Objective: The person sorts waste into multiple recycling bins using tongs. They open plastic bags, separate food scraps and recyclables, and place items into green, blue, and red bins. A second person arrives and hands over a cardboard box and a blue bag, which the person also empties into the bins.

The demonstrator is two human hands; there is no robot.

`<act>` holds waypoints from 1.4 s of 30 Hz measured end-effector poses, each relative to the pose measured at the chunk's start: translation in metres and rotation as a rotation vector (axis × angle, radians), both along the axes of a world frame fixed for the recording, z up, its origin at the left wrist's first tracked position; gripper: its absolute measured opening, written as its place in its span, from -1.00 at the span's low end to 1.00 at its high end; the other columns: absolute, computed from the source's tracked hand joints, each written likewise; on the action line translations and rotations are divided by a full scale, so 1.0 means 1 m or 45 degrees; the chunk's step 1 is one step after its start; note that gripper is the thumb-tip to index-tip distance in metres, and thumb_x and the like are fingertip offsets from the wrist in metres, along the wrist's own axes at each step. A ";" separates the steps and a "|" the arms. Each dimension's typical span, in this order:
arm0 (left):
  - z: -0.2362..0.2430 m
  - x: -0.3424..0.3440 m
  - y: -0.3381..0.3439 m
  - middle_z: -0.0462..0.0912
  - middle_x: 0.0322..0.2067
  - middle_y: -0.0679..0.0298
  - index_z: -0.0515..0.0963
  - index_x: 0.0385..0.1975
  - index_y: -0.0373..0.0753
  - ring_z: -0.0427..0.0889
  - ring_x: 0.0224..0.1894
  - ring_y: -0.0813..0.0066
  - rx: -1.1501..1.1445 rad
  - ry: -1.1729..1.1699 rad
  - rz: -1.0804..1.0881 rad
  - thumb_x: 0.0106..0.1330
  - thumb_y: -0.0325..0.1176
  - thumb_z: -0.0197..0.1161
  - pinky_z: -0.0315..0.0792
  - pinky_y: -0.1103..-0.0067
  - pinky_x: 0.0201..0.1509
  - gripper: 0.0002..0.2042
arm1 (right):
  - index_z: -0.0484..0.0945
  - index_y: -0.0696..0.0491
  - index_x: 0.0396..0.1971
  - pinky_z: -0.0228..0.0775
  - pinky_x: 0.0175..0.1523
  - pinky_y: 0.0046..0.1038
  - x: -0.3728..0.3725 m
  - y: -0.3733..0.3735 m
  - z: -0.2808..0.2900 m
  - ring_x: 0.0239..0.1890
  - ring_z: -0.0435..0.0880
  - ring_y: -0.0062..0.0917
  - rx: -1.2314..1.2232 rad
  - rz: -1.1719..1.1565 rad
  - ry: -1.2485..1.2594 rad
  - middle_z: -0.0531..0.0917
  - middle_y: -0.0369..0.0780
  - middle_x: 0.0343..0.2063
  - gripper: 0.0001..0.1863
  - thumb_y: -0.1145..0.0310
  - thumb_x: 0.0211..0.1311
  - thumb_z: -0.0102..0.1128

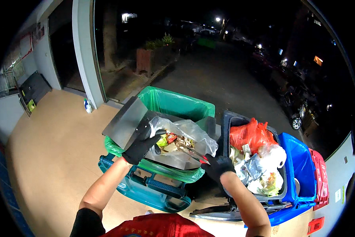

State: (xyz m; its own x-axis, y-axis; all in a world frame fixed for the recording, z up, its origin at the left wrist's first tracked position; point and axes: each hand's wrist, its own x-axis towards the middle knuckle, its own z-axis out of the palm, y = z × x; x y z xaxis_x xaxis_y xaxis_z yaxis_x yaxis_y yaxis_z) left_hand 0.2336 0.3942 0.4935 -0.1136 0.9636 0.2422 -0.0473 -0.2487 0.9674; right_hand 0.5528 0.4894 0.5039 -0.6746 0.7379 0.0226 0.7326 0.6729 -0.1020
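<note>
A clear plastic bag (203, 139) lies spread on a metal tray (126, 120) set across the green-lined bin (181, 103). Food scraps (171, 141) show in the opened bag, with green leaves, a red piece and brownish bits. My left hand (141, 147), in a black glove, is closed on the bag's left edge beside the scraps. From the right, my right hand (218, 168), also gloved in black, grips slim metal tongs (191, 151) with red at the handle. Their tips reach into the scraps.
Right of the green-lined bin stands a dark grey bin (225, 138) heaped with bagged waste, including a red bag (251, 136). Beyond it are a blue bin (298, 152) and a red bin (321, 177). A spray bottle (88, 106) stands by the door post.
</note>
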 end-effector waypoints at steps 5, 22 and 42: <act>0.006 0.004 -0.013 0.37 0.23 0.19 0.02 0.41 -0.13 0.54 0.04 0.49 -0.075 -0.136 -0.031 0.45 -0.41 0.06 0.54 0.62 -0.26 -0.43 | 0.50 -0.01 0.00 0.42 0.02 -0.16 -0.041 0.052 -0.020 -0.14 0.67 -0.16 0.083 -0.117 -0.210 0.70 -0.06 -0.23 -0.52 -0.03 0.21 0.11; 0.000 -0.003 0.007 0.45 0.16 0.25 0.19 0.33 -0.21 0.39 0.20 0.53 0.083 -0.059 0.078 0.42 -0.43 0.09 0.33 0.54 0.24 -0.51 | 0.42 0.12 0.14 0.40 0.08 -0.20 -0.088 0.036 -0.002 -0.02 0.63 -0.21 0.042 0.040 -0.442 0.64 -0.03 -0.07 -0.43 0.04 0.26 -0.02; -0.008 -0.019 0.009 0.45 0.17 0.21 0.02 0.42 -0.16 0.44 0.14 0.50 0.166 -0.082 0.123 0.44 -0.44 0.04 0.46 0.56 0.05 -0.42 | 0.52 0.03 0.10 0.36 0.21 -0.29 -0.114 0.078 -0.012 0.09 0.58 -0.25 -0.120 -0.038 -0.316 0.61 -0.05 0.03 -0.27 -0.23 0.08 0.09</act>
State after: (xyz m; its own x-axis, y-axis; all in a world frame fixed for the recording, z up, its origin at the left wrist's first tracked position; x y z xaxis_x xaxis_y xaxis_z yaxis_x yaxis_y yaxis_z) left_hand 0.2147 0.4033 0.4859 -0.2235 0.9084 0.3534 -0.0776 -0.3780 0.9225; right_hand 0.4389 0.5674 0.4923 -0.6291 0.7483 -0.2104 0.7622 0.6469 0.0220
